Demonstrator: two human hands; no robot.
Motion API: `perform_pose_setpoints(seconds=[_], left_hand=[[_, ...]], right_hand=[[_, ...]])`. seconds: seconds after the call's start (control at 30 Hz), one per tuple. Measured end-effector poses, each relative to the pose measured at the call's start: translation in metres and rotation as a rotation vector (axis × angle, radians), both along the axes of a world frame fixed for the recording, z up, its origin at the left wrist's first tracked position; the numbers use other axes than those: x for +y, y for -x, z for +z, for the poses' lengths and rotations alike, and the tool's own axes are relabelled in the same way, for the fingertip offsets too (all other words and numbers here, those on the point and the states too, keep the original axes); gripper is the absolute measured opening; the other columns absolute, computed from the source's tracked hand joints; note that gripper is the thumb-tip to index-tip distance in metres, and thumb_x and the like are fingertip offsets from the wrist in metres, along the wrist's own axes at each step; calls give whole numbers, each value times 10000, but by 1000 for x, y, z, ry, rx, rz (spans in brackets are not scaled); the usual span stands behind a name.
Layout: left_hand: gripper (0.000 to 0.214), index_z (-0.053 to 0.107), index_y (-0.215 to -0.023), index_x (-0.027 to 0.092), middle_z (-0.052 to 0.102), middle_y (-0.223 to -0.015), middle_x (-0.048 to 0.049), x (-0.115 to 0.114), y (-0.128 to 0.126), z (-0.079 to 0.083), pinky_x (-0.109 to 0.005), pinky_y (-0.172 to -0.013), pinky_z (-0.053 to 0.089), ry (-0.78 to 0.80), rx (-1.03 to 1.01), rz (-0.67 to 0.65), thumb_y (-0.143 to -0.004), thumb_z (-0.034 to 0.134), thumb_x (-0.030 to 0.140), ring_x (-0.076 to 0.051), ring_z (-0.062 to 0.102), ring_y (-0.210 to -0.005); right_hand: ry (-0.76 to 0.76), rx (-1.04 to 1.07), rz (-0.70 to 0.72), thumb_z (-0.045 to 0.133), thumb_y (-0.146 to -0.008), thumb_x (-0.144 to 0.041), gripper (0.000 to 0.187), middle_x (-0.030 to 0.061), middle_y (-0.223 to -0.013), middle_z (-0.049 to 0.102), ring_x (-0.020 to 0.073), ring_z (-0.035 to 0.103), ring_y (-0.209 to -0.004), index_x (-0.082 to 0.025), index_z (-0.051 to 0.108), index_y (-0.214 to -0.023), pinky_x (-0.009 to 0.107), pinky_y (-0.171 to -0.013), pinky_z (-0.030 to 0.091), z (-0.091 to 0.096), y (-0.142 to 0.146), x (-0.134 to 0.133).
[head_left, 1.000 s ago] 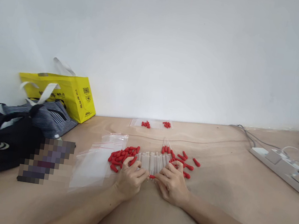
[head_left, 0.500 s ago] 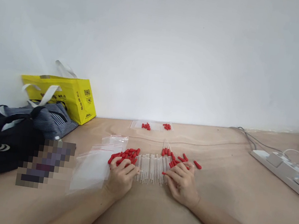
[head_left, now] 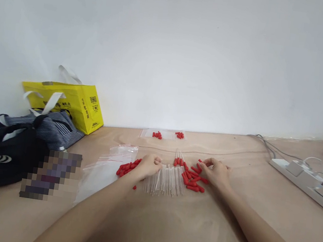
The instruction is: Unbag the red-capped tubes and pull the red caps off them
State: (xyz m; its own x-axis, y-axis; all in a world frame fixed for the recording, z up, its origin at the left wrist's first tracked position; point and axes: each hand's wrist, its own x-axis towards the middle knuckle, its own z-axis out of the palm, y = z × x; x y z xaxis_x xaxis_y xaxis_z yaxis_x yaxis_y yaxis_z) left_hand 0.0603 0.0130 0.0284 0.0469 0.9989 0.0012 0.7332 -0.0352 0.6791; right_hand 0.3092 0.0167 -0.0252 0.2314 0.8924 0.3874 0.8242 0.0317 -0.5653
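My left hand (head_left: 151,165) is curled beside the left end of a row of thin clear dropper tubes (head_left: 167,181); what its fingers hold, if anything, is hidden. Left of it lies a heap of red rubber bulbs (head_left: 128,167), partly covered by my wrist. One loose red bulb (head_left: 134,187) rests below that wrist. At the right, my right hand (head_left: 214,171) has thumb and fingertips closed at a red rubber bulb (head_left: 200,161). More red bulbs (head_left: 193,178) are scattered just left of this hand. Several tubes with red bulbs (head_left: 178,162) lie behind the row.
Clear zip bags (head_left: 98,176) lie flat at left. A bag with red bulbs and tubes (head_left: 165,135) lies by the wall. A yellow shopping bag (head_left: 90,110), a striped bag (head_left: 64,131) and a black bag (head_left: 7,158) stand far left. A power strip (head_left: 306,185) sits at right.
My left hand has moved up and right from the left heap. My right hand has moved up and right, leaving more red bulbs exposed at the right end of the row.
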Motion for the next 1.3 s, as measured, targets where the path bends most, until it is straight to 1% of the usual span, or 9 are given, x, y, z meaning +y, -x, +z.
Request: perform_pose_setpoints(seconds=[0.13,0.3,0.5,0.6,0.7,0.8,1.03,1.17,1.3], left_hand=[[169,596,-773,117,565,-467,36,9,-7,-5,-186,-449,369,-1,88,-11,-607,577,91,-113,542,-460],[148,605,-719,121,584,-516,6,13,-7,-12,-210,-490,378,-83,166,-8,-574,631,135,-138,556,-518],[187,598,-862,142,605,-670,-16,-5,1,-15,-247,-605,417,-245,189,-57,-694,554,211,-151,569,-641],[178,579,-902,172,589,-734,-15,-26,18,-22,-264,-668,423,-383,186,-131,-748,494,203,-147,553,-703],[139,576,-852,179,574,-749,-25,-47,39,-33,-292,-696,424,-675,205,-253,-778,458,189,-154,528,-724],[125,578,-816,187,577,-752,-31,-60,54,-40,-313,-702,421,-826,229,-259,-792,455,195,-163,509,-730],[129,589,-791,190,559,-755,-31,-64,55,-41,-309,-686,425,-835,219,-239,-786,461,178,-162,499,-743],[128,592,-781,189,549,-767,-31,-63,55,-43,-302,-692,426,-816,214,-256,-784,466,167,-160,495,-757],[121,589,-778,187,546,-782,-32,-62,55,-44,-301,-700,427,-800,213,-272,-784,470,161,-158,492,-768]], right_hand=[[82,-31,39,512,-698,-467,242,-12,-706,648,199,551,-803,-253,626,-695,348,-768,261,0,1,2],[107,-28,86,501,-711,-474,251,-8,-716,665,215,558,-818,-271,648,-691,370,-791,273,0,1,3],[94,1,120,413,-782,-411,288,0,-751,676,191,584,-747,-273,665,-794,336,-738,332,-3,2,6],[91,4,135,428,-772,-423,288,0,-746,675,179,587,-722,-263,665,-808,316,-724,348,-2,4,6],[102,-24,127,446,-754,-454,287,-5,-763,672,194,573,-804,-267,662,-776,332,-778,329,3,9,7],[162,-83,113,429,-760,-443,297,6,-786,664,202,557,-851,-256,656,-719,339,-788,325,11,18,11],[329,-138,120,536,-651,-489,289,61,-696,650,255,560,-800,-225,649,-623,432,-776,312,16,51,31],[434,-159,114,526,-650,-501,345,88,-646,639,257,571,-741,-188,617,-536,447,-763,317,15,55,40],[490,-180,83,551,-634,-468,308,85,-656,633,266,571,-765,-180,600,-536,441,-757,324,16,56,44]])
